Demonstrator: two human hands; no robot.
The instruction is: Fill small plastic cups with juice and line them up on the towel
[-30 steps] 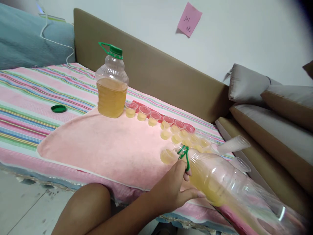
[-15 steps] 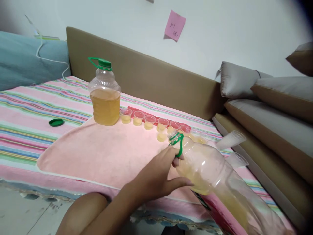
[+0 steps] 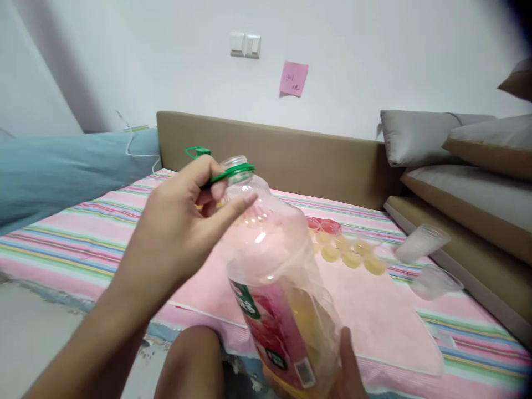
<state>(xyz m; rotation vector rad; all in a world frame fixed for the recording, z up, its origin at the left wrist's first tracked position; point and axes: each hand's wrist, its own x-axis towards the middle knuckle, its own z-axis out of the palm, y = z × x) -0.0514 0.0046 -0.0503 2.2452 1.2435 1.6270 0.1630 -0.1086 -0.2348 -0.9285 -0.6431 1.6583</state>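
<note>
Oil bottle (image 3: 270,266), earlier tilted over the cups, now raised upright at centre. Left hand (image 3: 183,221) fingers clamped on its green handle (image 3: 220,176); right hand (image 3: 349,366) grips the base. Two empty cups (image 3: 428,260) lie at 3 o'clock.

bottle (image 3: 270,260) clear, green collar, red-green label | bedsheet (image 3: 83,244) pink-green-blue stripes | note (image 3: 293,78) pink, upper centre

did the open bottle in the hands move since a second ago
Yes. The open bottle has swung up from tilted over the small cups to nearly upright, its mouth now level with the headboard.
</note>
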